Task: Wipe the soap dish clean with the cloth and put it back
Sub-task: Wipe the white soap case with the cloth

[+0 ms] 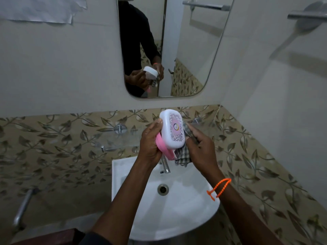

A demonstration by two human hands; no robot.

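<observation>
I hold a white soap dish (172, 129) with a pink patterned lid above the sink, tilted on its side. My left hand (150, 144) grips its left edge, and a pink part (163, 147) of the dish hangs below my fingers. My right hand (200, 144) holds a grey checked cloth (182, 155) pressed against the dish's right side. Most of the cloth is bunched under my right palm and partly hidden.
A white sink (134, 200) with a steel tap (166, 166) and drain (163, 189) lies below my hands. A glass shelf (113, 137) on metal brackets runs along the leaf-patterned tiles. A mirror (177, 46) hangs above. A towel bar (307, 15) sits on the right wall.
</observation>
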